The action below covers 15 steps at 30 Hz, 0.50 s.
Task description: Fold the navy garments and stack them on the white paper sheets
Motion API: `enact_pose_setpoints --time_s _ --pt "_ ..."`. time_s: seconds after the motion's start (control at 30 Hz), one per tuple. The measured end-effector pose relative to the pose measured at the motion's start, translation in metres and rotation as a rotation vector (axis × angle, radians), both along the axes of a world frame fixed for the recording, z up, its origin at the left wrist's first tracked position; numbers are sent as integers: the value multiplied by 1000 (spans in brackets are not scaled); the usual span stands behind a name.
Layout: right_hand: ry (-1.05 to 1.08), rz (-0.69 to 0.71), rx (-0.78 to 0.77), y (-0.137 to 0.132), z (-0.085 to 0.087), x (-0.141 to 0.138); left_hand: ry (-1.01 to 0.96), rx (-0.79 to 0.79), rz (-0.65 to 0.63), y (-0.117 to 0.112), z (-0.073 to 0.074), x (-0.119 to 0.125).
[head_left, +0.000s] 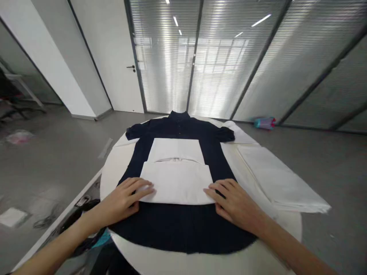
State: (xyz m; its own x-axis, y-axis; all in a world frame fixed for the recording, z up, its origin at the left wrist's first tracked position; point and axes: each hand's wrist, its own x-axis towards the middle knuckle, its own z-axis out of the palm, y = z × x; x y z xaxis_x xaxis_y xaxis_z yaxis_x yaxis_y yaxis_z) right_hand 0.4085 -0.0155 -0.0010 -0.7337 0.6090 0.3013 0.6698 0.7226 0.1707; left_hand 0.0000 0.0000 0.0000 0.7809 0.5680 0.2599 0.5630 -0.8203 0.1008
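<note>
Under the white board (177, 175), dress (183, 225) middle hidden.

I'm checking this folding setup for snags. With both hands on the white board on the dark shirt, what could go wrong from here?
1. The shirt's hem hangs past the round table's near edge, so it might slide off.
2. The left hand and right hand press only the board's near corners; its far part could shift off centre.
3. The white cloth overhangs the right edge and may drop.
</note>
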Motion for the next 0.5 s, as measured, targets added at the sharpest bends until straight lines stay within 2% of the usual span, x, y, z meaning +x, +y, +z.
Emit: enact_pose_setpoints --time_s 0.1,0.2,0.33,0.5 --pt "19 -21 0 1 7 6 -26 40 49 3 0 3" --pt "55 -27 7 3 6 7 -70 112 64 9 -5 0" --pt "136 -11 31 8 0 5 -95 172 19 16 -8 -9" --pt "262 53 63 8 1 8 -74 187 -71 16 1 -14"
